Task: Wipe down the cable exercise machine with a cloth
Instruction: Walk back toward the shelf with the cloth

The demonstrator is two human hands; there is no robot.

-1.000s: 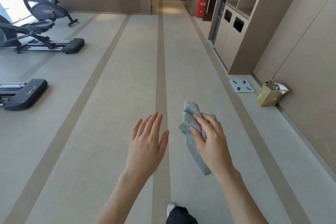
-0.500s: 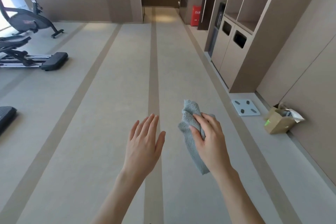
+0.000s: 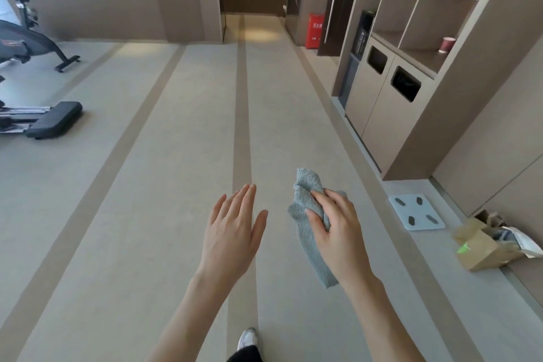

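Observation:
My right hand (image 3: 338,229) grips a crumpled grey-blue cloth (image 3: 305,203), held out in front of me above the floor, with one end of the cloth hanging down below the hand. My left hand (image 3: 232,232) is stretched out beside it, palm down, fingers straight and holding nothing. No cable exercise machine is in view.
An exercise bike (image 3: 26,41) and a dark machine base (image 3: 53,119) stand at the left. At the right are a shelf unit with bin openings (image 3: 390,88), a white floor scale (image 3: 415,211) and a brown paper bag (image 3: 484,247). A red box (image 3: 314,31) stands by the far doorway.
The view has swung right and moved forward along the floor: the machines at the left slid out of frame and the shelf unit and scale came closer. Both hands kept their pose.

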